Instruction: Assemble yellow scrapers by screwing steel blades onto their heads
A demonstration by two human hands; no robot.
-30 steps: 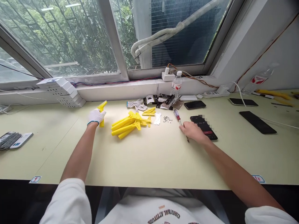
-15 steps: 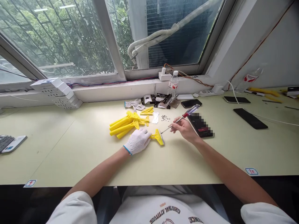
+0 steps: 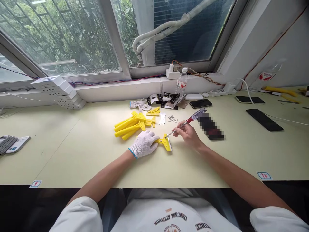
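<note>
My left hand [image 3: 145,143], in a white knit glove with a blue cuff, is closed around the handle of a yellow scraper [image 3: 165,142] lying on the table. A metal blade edge shows along the right side of its head. Bare, my right hand [image 3: 187,133] grips a screwdriver [image 3: 190,120] with a red and clear handle. The screwdriver's tip meets the upper part of the scraper head. Beyond my hands lie several yellow scraper handles [image 3: 127,125], small yellow head pieces [image 3: 153,111], white blades [image 3: 162,119] and a scatter of small screws [image 3: 172,119].
Behind the parts are a spare glove [image 3: 140,104], black packets [image 3: 166,100], a water bottle [image 3: 182,80] and a phone [image 3: 201,103]. To the right lies another dark phone [image 3: 264,120]. White boxes [image 3: 61,91] are stacked by the window on the left. The table's front edge runs before me.
The screwdriver tip has moved left and down onto the scraper head, with my right hand shifting along. My left hand still holds the scraper. The whole view has shifted slightly.
</note>
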